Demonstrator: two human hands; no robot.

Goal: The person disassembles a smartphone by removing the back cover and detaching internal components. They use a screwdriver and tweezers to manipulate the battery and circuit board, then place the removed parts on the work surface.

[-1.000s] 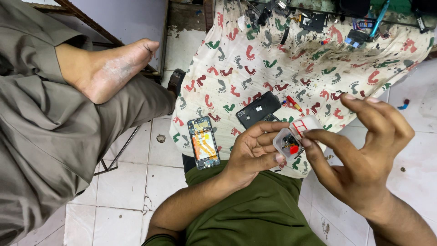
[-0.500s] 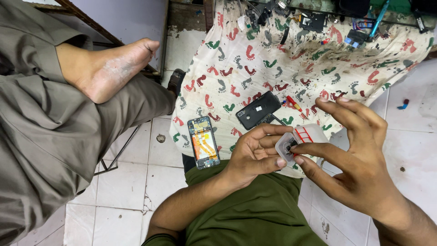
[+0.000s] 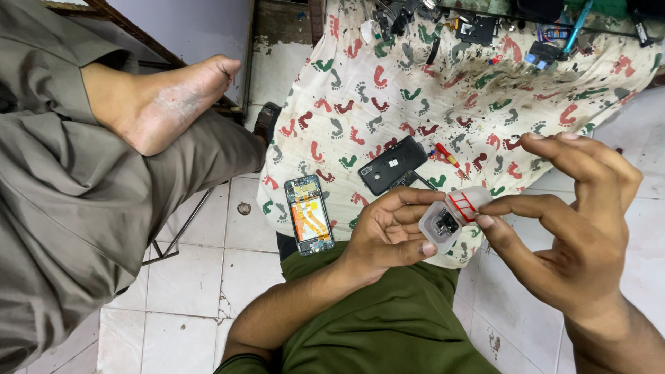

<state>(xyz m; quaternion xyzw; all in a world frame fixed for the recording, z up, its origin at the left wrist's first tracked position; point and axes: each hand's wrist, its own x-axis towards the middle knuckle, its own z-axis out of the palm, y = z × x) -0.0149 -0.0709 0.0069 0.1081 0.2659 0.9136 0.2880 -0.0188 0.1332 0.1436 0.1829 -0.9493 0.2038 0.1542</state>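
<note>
Your left hand (image 3: 384, 232) curls around a small clear plastic container (image 3: 451, 217) just right of the frame's centre, thumb and fingers pinching its lower side. The container is translucent, with a red grid marking on its upper face, and inside it sits a small dark metal part (image 3: 445, 223); you cannot tell exactly what kind of part it is. Your right hand (image 3: 578, 215), at the right of the frame, has its fingers spread and arched, with the thumb tip touching the container's right edge and the index finger reaching over the top.

Beyond your hands, in the upper middle of the frame, lies a white cloth printed with red and green footprints (image 3: 415, 90). On it rest an opened phone showing its orange inner parts (image 3: 309, 215) at centre left, a black phone back cover (image 3: 393, 164) near the centre, and a red-handled screwdriver (image 3: 447, 156) just beside the cover. Loose dark phone parts (image 3: 478, 28) crowd the cloth's top edge. Another person's bare foot (image 3: 166, 104) rests at upper left.
</note>
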